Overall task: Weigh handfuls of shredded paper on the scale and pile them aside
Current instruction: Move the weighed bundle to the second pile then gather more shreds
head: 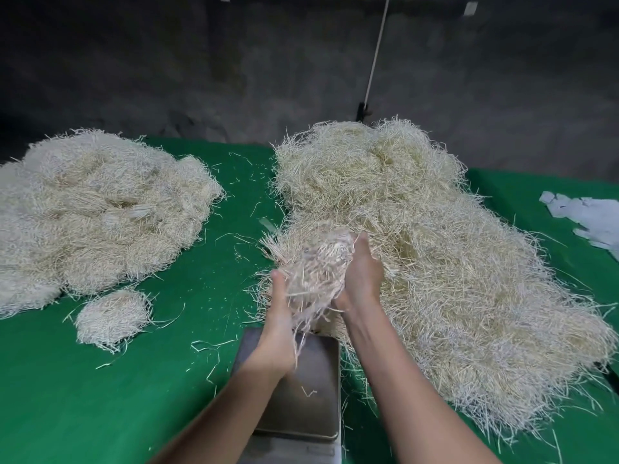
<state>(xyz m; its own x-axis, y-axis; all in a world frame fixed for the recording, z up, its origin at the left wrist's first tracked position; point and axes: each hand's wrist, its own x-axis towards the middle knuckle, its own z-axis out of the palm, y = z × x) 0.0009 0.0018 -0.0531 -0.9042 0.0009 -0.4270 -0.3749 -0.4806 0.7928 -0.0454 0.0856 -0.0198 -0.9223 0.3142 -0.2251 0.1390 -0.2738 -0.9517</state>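
Observation:
A handful of shredded paper (318,266) is cupped between my left hand (279,316) and my right hand (361,276), with strands dangling from it. It hangs just above the far edge of the metal scale pan (308,390), which holds only a stray strand or two. A big loose heap of shredded paper (435,262) spreads to the right of the scale, behind my right hand. On the left lies a large pile (97,209), and a small separate clump (112,316) sits in front of it.
Green cloth (100,396) covers the table, with loose strands scattered between the piles. White paper scraps (589,216) lie at the right edge. A dark wall stands behind, with a white cord (376,55) hanging down it.

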